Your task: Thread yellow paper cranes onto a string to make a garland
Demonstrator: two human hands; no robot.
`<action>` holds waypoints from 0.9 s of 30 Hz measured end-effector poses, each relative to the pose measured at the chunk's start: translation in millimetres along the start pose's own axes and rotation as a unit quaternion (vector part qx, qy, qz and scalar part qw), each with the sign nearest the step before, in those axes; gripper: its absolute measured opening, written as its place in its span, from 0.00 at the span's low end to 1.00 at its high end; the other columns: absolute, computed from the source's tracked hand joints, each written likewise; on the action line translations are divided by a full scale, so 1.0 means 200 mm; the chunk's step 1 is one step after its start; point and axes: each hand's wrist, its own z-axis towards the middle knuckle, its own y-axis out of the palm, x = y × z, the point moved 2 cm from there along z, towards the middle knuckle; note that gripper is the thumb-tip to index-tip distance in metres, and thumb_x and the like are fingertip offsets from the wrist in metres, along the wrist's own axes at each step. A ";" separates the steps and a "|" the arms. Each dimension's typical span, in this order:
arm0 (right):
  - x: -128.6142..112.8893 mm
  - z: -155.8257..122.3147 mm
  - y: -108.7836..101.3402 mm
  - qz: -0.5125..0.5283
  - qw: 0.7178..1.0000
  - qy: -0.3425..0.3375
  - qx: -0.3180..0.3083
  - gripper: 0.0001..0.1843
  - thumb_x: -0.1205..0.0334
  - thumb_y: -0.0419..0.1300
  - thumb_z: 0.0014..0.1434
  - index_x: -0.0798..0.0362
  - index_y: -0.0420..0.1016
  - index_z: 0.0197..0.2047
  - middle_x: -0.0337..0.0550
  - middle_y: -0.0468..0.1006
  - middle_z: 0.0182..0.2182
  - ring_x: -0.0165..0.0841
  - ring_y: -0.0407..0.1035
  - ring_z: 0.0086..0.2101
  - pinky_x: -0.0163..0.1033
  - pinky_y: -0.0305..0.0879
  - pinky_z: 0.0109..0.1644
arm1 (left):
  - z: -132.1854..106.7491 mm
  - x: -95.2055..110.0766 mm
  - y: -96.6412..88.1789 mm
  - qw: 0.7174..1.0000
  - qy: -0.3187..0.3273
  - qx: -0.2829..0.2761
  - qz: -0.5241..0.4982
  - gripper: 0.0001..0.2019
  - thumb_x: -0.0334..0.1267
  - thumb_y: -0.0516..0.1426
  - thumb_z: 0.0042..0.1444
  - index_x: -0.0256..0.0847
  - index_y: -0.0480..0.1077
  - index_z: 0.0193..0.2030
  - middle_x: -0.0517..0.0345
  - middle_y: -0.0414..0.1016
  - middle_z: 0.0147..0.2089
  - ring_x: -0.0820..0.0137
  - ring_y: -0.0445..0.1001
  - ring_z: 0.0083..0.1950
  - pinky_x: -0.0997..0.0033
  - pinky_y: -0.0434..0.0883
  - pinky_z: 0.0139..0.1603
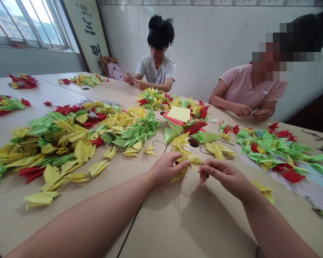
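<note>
- At the bench (pixel 161 222), my left hand (pixel 169 166) closes its thumb and fingers on a folded yellow paper piece (pixel 192 158), held just above the surface in front of me.
- Opposite, my right hand (pixel 218 170) pinches a dark thread (pixel 206 187) at the paper's tip, the loose end hanging below; I cannot tell whether those fingers grip the paper too.
- Just beyond my hands, a yellow square sheet (pixel 179 113) tops other coloured sheets beside a stack of red paper (pixel 195 126), near a round hole (pixel 193 142) in the bench.
- To my left spreads a large pile of folded paper (pixel 66 134) in yellow, green and red, with a single yellow piece (pixel 41 198) lying at its near edge.
- Near my right hand lies a yellow bunch (pixel 218 149); farther right, a mixed heap (pixel 269 148) rests partly on a patterned sheet (pixel 310 199).
- Across the bench, a co-worker in a white shirt (pixel 158 70) and another in a pink top (pixel 251 86) sit with their own hands drawn close together.
</note>
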 end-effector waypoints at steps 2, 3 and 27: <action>-0.03 -0.01 0.01 -0.003 1.000 -0.015 0.005 0.15 0.52 0.54 0.56 0.54 0.71 0.27 0.41 0.75 0.23 0.28 0.68 0.27 0.34 0.62 0.33 | 0.00 0.00 0.00 0.999 0.008 -0.015 -0.028 0.20 0.50 0.46 0.56 0.37 0.64 0.23 0.61 0.63 0.24 0.74 0.62 0.29 0.75 0.60 0.29; -0.05 -0.01 0.01 0.000 1.000 -0.016 0.008 0.15 0.52 0.53 0.57 0.54 0.70 0.26 0.41 0.74 0.22 0.27 0.67 0.26 0.33 0.62 0.30 | 0.00 0.01 0.00 0.999 0.014 -0.015 -0.049 0.21 0.50 0.44 0.57 0.37 0.64 0.24 0.60 0.64 0.25 0.73 0.63 0.29 0.74 0.61 0.31; -0.92 -0.14 -0.51 -0.138 0.908 -0.137 0.370 0.20 0.62 0.42 0.56 0.63 0.74 0.33 0.37 0.75 0.27 0.23 0.66 0.30 0.46 0.50 0.28 | -0.02 -0.04 -0.09 0.976 -0.005 0.191 -0.104 0.18 0.46 0.39 0.61 0.39 0.65 0.35 0.55 0.67 0.37 0.69 0.65 0.42 0.69 0.61 0.47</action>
